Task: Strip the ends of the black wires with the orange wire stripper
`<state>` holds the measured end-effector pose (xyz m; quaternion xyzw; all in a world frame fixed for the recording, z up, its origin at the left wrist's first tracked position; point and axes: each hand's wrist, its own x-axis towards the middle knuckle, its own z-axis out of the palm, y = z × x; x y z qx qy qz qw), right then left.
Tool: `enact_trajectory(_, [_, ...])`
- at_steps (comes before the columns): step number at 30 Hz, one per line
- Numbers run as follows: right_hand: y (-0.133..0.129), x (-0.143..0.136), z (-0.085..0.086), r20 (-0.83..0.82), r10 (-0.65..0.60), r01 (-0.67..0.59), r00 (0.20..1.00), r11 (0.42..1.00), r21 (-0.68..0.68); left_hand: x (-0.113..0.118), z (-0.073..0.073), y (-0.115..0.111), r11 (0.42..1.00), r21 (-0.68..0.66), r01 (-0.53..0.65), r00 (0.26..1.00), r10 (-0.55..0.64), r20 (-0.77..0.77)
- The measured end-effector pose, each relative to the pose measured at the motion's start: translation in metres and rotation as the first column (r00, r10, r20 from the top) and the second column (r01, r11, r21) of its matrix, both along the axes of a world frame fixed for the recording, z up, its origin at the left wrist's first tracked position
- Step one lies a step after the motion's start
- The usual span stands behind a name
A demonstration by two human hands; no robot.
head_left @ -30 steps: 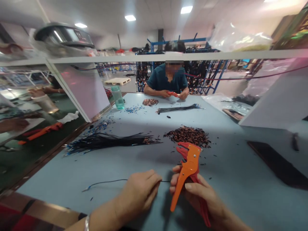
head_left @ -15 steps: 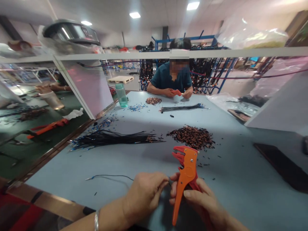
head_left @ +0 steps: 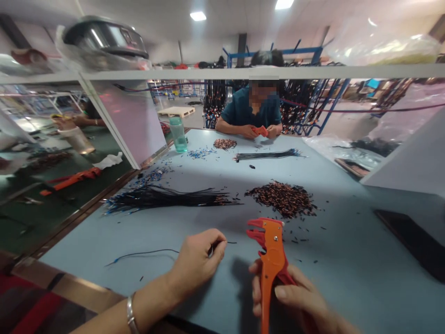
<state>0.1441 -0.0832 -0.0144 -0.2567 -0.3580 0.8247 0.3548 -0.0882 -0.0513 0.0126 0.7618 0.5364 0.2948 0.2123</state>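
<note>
Pinched between the fingers of my left hand [head_left: 198, 257] is a thin black wire [head_left: 149, 252]. Its blue-tipped end trails left over the table, and a short black end sticks out to the right of my fingertips. My right hand [head_left: 295, 292] grips orange and red wire strippers [head_left: 273, 246], held upright with the jaws apart and pointing left. Nothing shows between those jaws; the wire's short end lies a little left of them. Beyond my hands are a bundle of black wires [head_left: 174, 198] and a heap of short black and copper offcuts [head_left: 283, 198].
Across the table [head_left: 347, 250] a co-worker [head_left: 252, 109] holds an orange tool [head_left: 260, 131]. A smaller wire bundle [head_left: 269, 155], a copper heap [head_left: 225, 144] and a green bottle [head_left: 178, 134] stand farther back. At right lies a dark phone [head_left: 410, 241]. A shelf [head_left: 208, 74] spans overhead.
My left hand has drawn away from my right, moving left and up with the wire, whose short end now shows. The strippers have shifted slightly downward in view.
</note>
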Motion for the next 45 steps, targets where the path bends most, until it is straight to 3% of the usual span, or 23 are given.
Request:
enact_trajectory(4, [-0.005, 0.006, 0.008, 0.047, 0.055, -0.057, 0.997, 0.998, 0.041, -0.004, -0.002, 0.001, 0.999, -0.012, -0.037, 0.999, 0.037, 0.009])
enact_trajectory(7, [0.003, 0.021, 0.017, 0.091, -0.008, -0.01, 0.996, 0.98, 0.198, -0.009, -0.005, 0.002, 0.999, -0.004, -0.032, 0.999, 0.032, -0.015])
enact_trajectory(11, [0.023, 0.051, 0.034, 0.184, -0.275, 0.187, 0.944, 0.901, 0.391, -0.013, -0.008, 0.004, 0.999, 0.001, -0.046, 0.996, 0.045, -0.076])
enact_trajectory(13, [0.03, 0.065, 0.045, 0.227, -0.456, 0.304, 0.86, 0.817, 0.49, -0.012, -0.01, 0.005, 0.999, -0.011, -0.035, 0.995, 0.034, -0.097])
enact_trajectory(15, [0.034, 0.077, 0.054, 0.326, -0.572, 0.32, 0.753, 0.751, 0.578, -0.011, -0.012, 0.006, 1.0, -0.028, -0.008, 0.991, 0.004, -0.131])
enact_trajectory(18, [0.031, 0.092, 0.065, 0.507, -0.679, 0.065, 0.53, 0.629, 0.775, -0.01, -0.014, 0.005, 0.998, -0.051, 0.039, 0.982, -0.047, -0.185])
enact_trajectory(21, [0.017, 0.106, 0.069, 0.623, -0.708, -0.282, 0.331, 0.556, 0.782, -0.008, -0.017, 0.003, 0.994, -0.056, 0.094, 0.971, -0.104, -0.215])
enact_trajectory(26, [-0.023, 0.134, 0.058, 0.69, -0.723, -0.567, -0.033, 0.582, 0.583, -0.009, -0.026, 0.003, 0.985, -0.054, 0.162, 0.955, -0.171, -0.242])
enact_trajectory(28, [-0.039, 0.142, 0.052, 0.648, -0.742, -0.604, -0.17, 0.598, 0.527, -0.009, -0.029, 0.004, 0.982, -0.058, 0.179, 0.95, -0.188, -0.25])
enact_trajectory(31, [-0.053, 0.144, 0.046, 0.593, -0.744, -0.639, -0.308, 0.624, 0.45, -0.008, -0.031, 0.005, 0.979, -0.068, 0.191, 0.945, -0.202, -0.259])
enact_trajectory(35, [-0.049, 0.128, 0.042, 0.561, -0.7, -0.649, -0.442, 0.681, 0.339, -0.006, -0.028, 0.005, 0.978, -0.078, 0.191, 0.939, -0.205, -0.274])
enact_trajectory(39, [-0.02, 0.097, 0.043, 0.565, -0.617, -0.589, -0.548, 0.764, 0.263, -0.004, -0.023, 0.004, 0.976, -0.113, 0.186, 0.937, -0.211, -0.279])
enact_trajectory(45, [0.041, 0.063, 0.054, 0.575, -0.6, -0.538, -0.557, 0.787, 0.3, -0.001, -0.016, 0.003, 0.975, -0.145, 0.17, 0.935, -0.206, -0.29])
